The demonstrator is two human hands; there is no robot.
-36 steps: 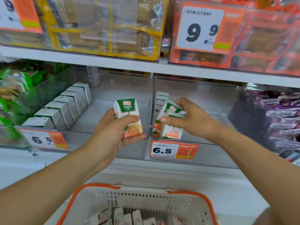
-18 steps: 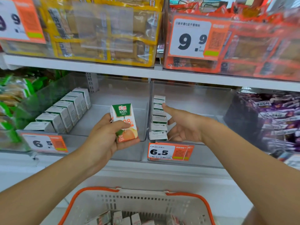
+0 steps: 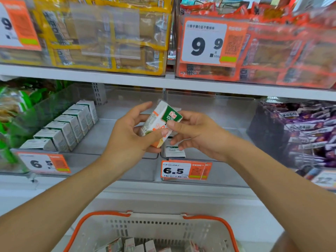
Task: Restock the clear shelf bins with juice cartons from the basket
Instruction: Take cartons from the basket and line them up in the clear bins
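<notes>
— Green-topped carton (image 3: 160, 122) up in front of the shelf, tilted, with both hands on it!

— Who has the grip?

— Left hand (image 3: 127, 135) wraps it from below and behind, thumb across its front face. Right hand (image 3: 196, 133) meets it from the other side, thumb pressing the green corner, fingers curled underneath. The carton sits squarely between the two palms.

— And where is that against the bins?

— Right at the divider. Left bin (image 3: 112, 135) has a row of cartons (image 3: 63, 126) along its left wall. Right bin (image 3: 218, 117) shows one carton (image 3: 173, 150) at its front, just under the right hand's fingers.

— The basket?

— Basket (image 3: 205, 218) down low, orange rim, several cartons (image 3: 140, 245) lying inside, well apart from both hands. Price tag (image 3: 185, 170) reading 6.5 hangs on the right bin's front.
</notes>
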